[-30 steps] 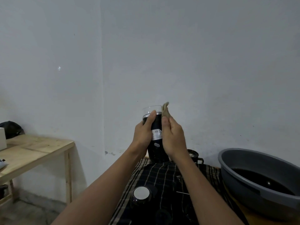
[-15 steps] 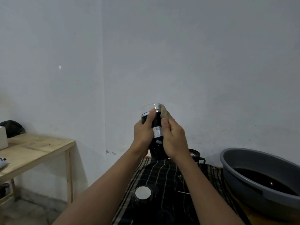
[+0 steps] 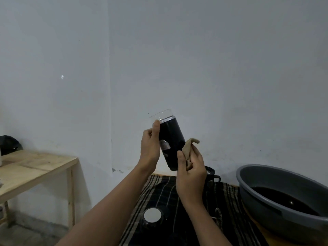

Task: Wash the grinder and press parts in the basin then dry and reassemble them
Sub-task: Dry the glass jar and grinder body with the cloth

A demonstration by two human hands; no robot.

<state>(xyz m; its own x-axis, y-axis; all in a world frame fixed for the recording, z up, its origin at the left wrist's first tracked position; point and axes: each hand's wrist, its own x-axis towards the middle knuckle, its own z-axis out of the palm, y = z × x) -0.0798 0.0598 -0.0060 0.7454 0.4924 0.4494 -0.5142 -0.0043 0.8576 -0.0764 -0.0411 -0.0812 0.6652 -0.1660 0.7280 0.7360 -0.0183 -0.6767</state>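
Observation:
My left hand (image 3: 150, 148) holds a black cylindrical grinder body (image 3: 171, 139) with a silver band and a clear cup at its top, raised in front of the wall and tilted with its top to the left. My right hand (image 3: 190, 172) grips a small beige cloth (image 3: 188, 150) just right of the grinder's lower half. On the dark checked towel (image 3: 159, 194) below lie a round dark part with a white centre (image 3: 153, 216) and a black press part with a handle (image 3: 211, 174), partly hidden behind my right hand.
A grey plastic basin (image 3: 269, 205) with dark water stands at the right. A light wooden table (image 3: 33, 167) stands at the left against the wall, with a dark object (image 3: 8, 144) at its far end.
The grinder has tilted, its top leaning left. My right hand with the cloth has slid down from the grinder's upper side to beside its lower half.

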